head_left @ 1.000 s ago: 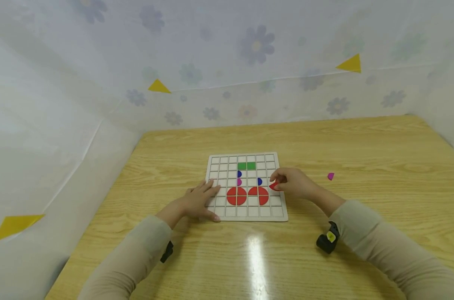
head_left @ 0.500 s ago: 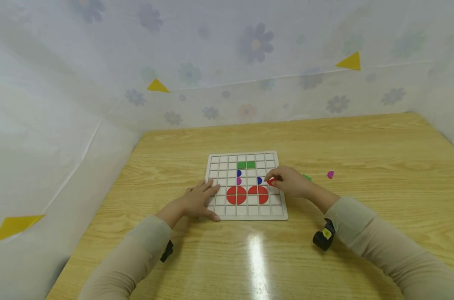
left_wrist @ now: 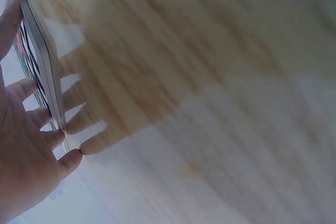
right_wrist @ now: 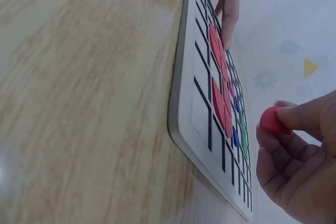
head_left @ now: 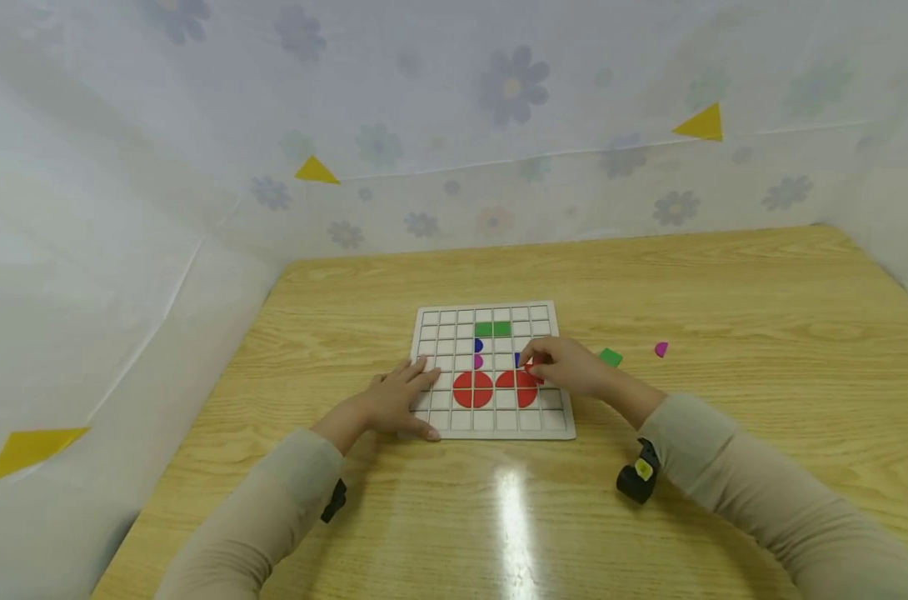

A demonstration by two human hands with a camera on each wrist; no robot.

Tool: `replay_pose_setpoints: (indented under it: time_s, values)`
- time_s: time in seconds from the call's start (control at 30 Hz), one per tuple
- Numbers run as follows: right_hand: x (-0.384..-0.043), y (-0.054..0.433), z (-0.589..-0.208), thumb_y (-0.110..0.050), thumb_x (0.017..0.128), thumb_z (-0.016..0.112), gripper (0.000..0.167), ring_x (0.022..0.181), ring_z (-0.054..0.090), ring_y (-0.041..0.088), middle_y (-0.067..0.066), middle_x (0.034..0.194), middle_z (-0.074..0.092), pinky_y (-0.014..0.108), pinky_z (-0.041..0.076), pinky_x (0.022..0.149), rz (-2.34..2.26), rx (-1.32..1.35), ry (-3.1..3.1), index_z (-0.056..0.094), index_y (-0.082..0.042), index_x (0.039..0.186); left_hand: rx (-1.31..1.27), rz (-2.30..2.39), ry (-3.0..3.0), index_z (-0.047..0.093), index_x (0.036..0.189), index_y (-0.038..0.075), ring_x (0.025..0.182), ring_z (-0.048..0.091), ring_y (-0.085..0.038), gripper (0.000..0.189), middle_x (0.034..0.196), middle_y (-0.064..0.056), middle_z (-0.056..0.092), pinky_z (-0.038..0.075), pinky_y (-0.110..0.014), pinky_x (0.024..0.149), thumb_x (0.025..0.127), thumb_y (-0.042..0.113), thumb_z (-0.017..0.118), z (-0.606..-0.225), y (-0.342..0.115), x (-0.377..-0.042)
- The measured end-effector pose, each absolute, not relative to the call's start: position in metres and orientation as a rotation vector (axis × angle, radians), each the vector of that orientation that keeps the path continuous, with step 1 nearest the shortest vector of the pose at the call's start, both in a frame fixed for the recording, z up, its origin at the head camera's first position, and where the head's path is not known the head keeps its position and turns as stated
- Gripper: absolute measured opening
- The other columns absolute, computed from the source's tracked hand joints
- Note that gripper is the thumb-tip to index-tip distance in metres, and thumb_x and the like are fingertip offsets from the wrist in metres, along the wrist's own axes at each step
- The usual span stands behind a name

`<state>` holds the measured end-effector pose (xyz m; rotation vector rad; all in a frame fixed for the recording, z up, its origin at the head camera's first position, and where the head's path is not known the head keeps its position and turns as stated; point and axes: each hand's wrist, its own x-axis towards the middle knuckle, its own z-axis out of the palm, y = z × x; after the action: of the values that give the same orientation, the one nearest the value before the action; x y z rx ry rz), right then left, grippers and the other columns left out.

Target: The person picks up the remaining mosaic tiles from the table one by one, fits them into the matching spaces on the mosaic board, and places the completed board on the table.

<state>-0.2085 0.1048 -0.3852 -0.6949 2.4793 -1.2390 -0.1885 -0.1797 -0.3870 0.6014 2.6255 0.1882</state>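
Observation:
A white gridded board [head_left: 484, 421] lies on the wooden table. My left hand [head_left: 394, 404] rests along its left edge, fingers spread over the grid. Over the right part of the board, my right hand [head_left: 574, 367] pinches a red quarter-circle piece [right_wrist: 274, 121] between thumb and fingers. Below that hand is a red shape [head_left: 526, 398] of quarter pieces, its lower-left cell white. To its left sits a full red circle [head_left: 463, 381]. Higher up are two green squares [head_left: 483, 329], a blue piece [head_left: 478, 345] and a magenta piece [head_left: 478, 362]. Another blue piece [head_left: 517, 359] is partly hidden by my right fingers.
Right of the board, a green piece [head_left: 611, 357] and a magenta piece [head_left: 661, 349] lie on the table [head_left: 761, 333]. A white flowered sheet [head_left: 424, 192] with yellow triangles [head_left: 317, 170] hangs behind. Each wrist carries a black camera [head_left: 638, 479].
My right hand has moved left over the board with the red quarter-circle piece, uncovering the green piece on the table and partly covering the right-hand blue one. My left hand has stayed put.

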Motion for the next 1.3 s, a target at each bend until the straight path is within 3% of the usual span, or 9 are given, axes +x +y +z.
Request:
replay_pose_setpoints:
  time_s: [1.3]
  values:
    - [-0.206,0.079,-0.390,-0.003,0.079,0.058,0.013,0.075,0.048,0.016,0.000,0.079,0.056,0.027,0.041,0.065,-1.121,-0.692,2.489,0.063,-0.011,0.087,0.628,0.185,2.624,0.016,0.139,0.018,0.129,-0.002,-0.029,0.093,0.144,-0.008,0.002,0.012,-0.052,0.095,0.068,0.056,0.061,-0.383,-0.179,-0.187]
